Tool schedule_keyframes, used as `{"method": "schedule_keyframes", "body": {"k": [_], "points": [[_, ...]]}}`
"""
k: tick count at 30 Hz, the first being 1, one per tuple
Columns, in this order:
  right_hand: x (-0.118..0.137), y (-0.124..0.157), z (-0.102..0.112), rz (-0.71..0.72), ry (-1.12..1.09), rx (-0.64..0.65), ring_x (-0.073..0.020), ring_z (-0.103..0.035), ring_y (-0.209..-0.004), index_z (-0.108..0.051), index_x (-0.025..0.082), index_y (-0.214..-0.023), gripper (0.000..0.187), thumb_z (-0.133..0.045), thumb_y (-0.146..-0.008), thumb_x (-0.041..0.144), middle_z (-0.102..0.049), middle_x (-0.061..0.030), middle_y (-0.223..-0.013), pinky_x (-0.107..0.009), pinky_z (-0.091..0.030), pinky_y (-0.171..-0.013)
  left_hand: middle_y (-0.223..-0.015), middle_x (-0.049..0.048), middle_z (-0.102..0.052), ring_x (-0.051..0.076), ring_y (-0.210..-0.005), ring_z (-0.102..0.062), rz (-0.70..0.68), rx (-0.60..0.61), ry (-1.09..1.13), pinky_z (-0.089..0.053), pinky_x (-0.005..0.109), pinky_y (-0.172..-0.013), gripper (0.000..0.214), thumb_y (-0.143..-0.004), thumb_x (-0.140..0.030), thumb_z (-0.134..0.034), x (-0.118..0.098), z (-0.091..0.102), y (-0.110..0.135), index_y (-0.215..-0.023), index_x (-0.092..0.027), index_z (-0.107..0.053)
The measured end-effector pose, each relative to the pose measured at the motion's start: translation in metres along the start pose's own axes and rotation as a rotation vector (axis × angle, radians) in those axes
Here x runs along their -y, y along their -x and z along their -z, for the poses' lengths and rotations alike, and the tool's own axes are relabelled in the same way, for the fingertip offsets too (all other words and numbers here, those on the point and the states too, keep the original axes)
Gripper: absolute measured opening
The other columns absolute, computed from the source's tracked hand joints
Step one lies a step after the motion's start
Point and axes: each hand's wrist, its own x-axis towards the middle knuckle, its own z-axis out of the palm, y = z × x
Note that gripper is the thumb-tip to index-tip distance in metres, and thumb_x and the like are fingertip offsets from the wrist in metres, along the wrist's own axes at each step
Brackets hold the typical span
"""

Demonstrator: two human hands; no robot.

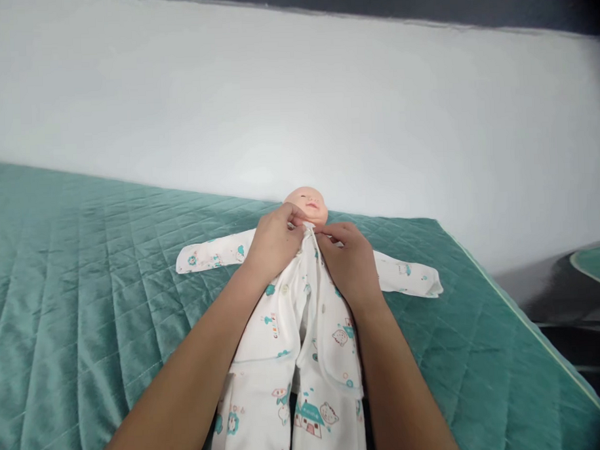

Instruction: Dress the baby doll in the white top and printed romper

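Observation:
A baby doll (pixel 309 200) lies face up on a green quilted cover, dressed in a white printed jacket (pixel 339 338) and matching trousers (pixel 267 410). Its sleeves stretch out to both sides. At the doll's neck, my left hand (pixel 276 242) pinches the jacket's collar edge from the left. From the right, my right hand (pixel 348 256) pinches the other collar edge, close beside it. Below the collar the jacket front hangs apart, with snap buttons showing along its edges. My fingers partly hide the collar and the doll's chin.
The green quilted cover (pixel 110 304) spreads under the doll, its piped edge running down the right side. Behind it rises a white wall (pixel 276 101). A dark area with a green rounded object (pixel 599 264) lies beyond the right edge.

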Motion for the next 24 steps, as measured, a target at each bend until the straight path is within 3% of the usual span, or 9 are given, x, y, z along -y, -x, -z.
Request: {"method": "schedule_keyframes", "body": {"k": [17, 24], "points": [[-0.006, -0.003, 0.006, -0.119, -0.218, 0.08, -0.0142, -0.054, -0.074, -0.08, 0.024, -0.096, 0.026, -0.073, -0.075, 0.036, -0.069, -0.0021, -0.096, -0.031, -0.046, -0.076, -0.093, 0.0034, -0.075, 0.018, -0.087, -0.068, 0.094, 0.109, 0.034, -0.047, 0.029, -0.079, 0.013, -0.083, -0.027, -0.062, -0.008, 0.01, -0.001, -0.085, -0.017, -0.071], [-0.003, -0.002, 0.006, -0.157, -0.279, 0.105, -0.0137, -0.052, -0.073, -0.079, 0.024, -0.1, 0.033, -0.078, -0.071, 0.038, -0.067, -0.0009, -0.093, -0.031, -0.045, -0.075, -0.09, 0.0028, -0.073, 0.016, -0.082, -0.064, 0.041, 0.12, 0.097, -0.046, 0.028, -0.076, 0.015, -0.086, -0.027, -0.058, 0.001, 0.007, -0.005, -0.083, -0.017, -0.068]]}}
